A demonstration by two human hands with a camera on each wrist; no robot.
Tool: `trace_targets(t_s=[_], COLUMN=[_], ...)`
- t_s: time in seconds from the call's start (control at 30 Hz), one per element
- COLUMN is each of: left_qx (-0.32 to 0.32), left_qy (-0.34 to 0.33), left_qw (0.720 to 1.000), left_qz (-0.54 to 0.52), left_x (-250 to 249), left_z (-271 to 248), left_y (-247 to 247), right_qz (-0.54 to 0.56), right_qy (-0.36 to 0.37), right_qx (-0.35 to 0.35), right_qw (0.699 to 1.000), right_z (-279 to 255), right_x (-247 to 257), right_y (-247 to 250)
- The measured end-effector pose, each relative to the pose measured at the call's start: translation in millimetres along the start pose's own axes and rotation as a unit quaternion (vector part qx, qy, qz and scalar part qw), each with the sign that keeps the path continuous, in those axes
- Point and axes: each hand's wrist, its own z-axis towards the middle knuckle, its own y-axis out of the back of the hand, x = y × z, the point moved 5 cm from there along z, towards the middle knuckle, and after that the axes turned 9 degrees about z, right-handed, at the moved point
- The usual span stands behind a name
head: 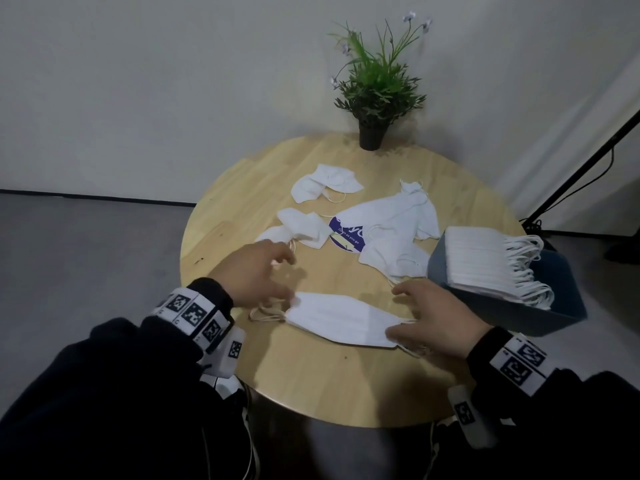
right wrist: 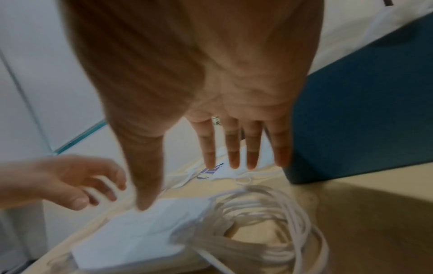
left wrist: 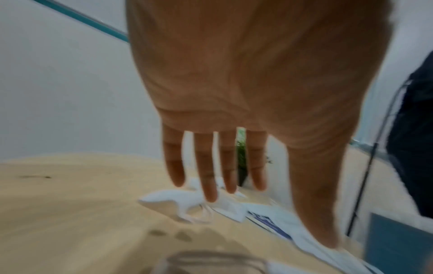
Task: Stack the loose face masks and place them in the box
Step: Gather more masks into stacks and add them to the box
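Observation:
A flat stack of white face masks [head: 343, 320] lies on the round wooden table [head: 311, 386] near its front edge. My left hand [head: 277, 277] hovers open over the stack's left end, fingers [left wrist: 208, 178] straight and spread. At the right end my right hand [head: 407, 311] is open, its thumb [right wrist: 145, 202] touching the stack [right wrist: 140, 237] beside the ear loops [right wrist: 257, 222]. A blue box [head: 502, 313] at the right holds a row of masks [head: 485, 261]. Loose masks lie at the back [head: 325, 183], the middle left [head: 298, 228], the middle [head: 391, 213] and beside the box [head: 394, 258].
A potted plant [head: 374, 98] stands at the table's far edge against the wall. A round purple sticker [head: 346, 233] shows between the loose masks. A black stand leg [head: 581, 174] slants down at the right. The box's blue wall [right wrist: 363, 111] is close to my right fingers.

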Motion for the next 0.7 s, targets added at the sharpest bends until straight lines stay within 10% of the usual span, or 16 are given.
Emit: trace_targets(t_s=[0.17, 0.7], left_qx=[0.101, 0.075], left_qy=[-0.159, -0.129], left_qw=[0.977, 0.967], left_qz=[0.096, 0.207], left_x=[-55, -49], left_z=[-9, 3], left_y=[-51, -70], right_qz=[-0.087, -0.147], right_qy=[0.057, 0.070], right_qx=[0.081, 0.036], right_qw=[0.991, 0.986], right_z=[3, 21], right_x=[24, 22], right_y=[-35, -50])
